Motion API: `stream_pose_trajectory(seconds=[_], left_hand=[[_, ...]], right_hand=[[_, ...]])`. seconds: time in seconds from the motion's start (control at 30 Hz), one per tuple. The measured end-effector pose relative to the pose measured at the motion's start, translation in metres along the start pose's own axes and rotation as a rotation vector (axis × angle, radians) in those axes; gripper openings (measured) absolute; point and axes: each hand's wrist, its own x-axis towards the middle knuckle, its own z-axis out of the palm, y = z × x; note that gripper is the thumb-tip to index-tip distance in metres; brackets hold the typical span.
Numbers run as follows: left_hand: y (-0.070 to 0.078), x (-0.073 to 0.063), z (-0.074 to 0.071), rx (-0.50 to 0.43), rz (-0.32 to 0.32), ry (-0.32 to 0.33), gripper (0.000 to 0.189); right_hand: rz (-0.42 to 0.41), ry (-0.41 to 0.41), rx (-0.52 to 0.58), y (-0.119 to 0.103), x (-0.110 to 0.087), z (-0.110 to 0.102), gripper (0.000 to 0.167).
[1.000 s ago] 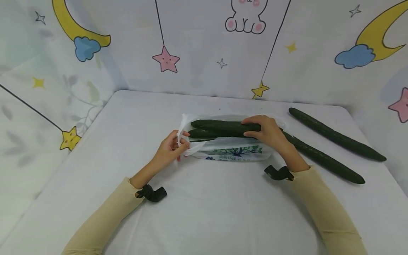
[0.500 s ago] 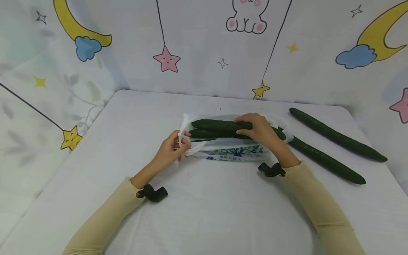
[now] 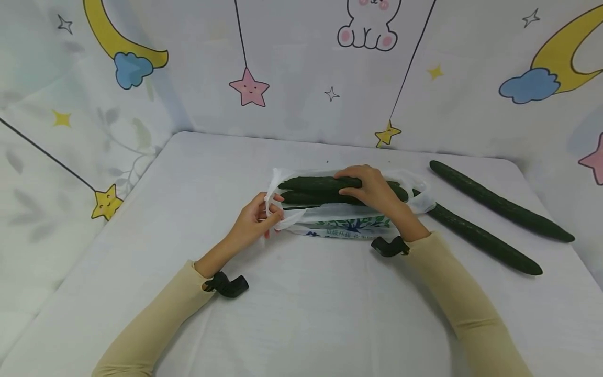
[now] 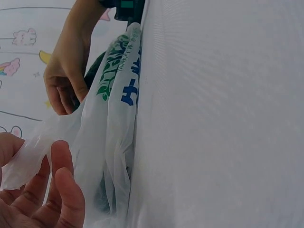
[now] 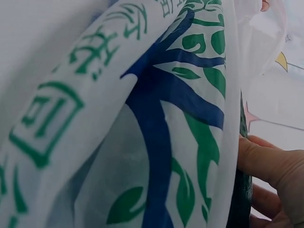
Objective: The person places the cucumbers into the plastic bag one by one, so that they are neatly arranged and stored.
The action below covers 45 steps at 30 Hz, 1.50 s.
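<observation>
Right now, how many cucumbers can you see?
4 in view: upper cucumber and lower cucumber in the bag; far cucumber and near cucumber on the table, at right. The bag may hide more.

Left of the left hand (image 3: 253, 218), the tablecloth (image 3: 198, 188) gave passing room; right of that hand, the plastic bag (image 3: 348, 225) and two cucumbers (image 3: 501, 202) blocked passage.
</observation>
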Motion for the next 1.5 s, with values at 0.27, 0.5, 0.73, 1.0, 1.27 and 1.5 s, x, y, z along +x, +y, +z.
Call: stream_pose_trajectory(seconds=[0.27,0.5,0.73,1.0,1.27,1.5], left_hand=[[-0.001,0.000,0.000,-0.004,0.003,-0.001,0.030],[0.000,-0.001,-0.001,0.007,0.000,-0.001,0.031],[-0.001,-0.001,-0.001,-0.006,0.005,-0.003,0.030],[-0.001,-0.001,-0.002,0.004,0.004,-0.005,0.030],[0.000,-0.002,-0.003,0.012,-0.003,-0.008,0.030],[0.001,-0.001,-0.001,0.003,0.004,-0.006,0.031]], right_hand=[[0.041,-0.026,0.022,0.001,0.002,0.004,0.039],[0.064,-0.041,0.045,0.004,0.003,0.005,0.041],[0.114,-0.062,0.029,0.012,-0.005,-0.004,0.044],[0.221,-0.063,0.011,0.020,-0.021,-0.021,0.045],[0.257,-0.063,0.000,0.025,-0.031,-0.029,0.044],[0.261,-0.051,-0.018,0.030,-0.042,-0.035,0.044]])
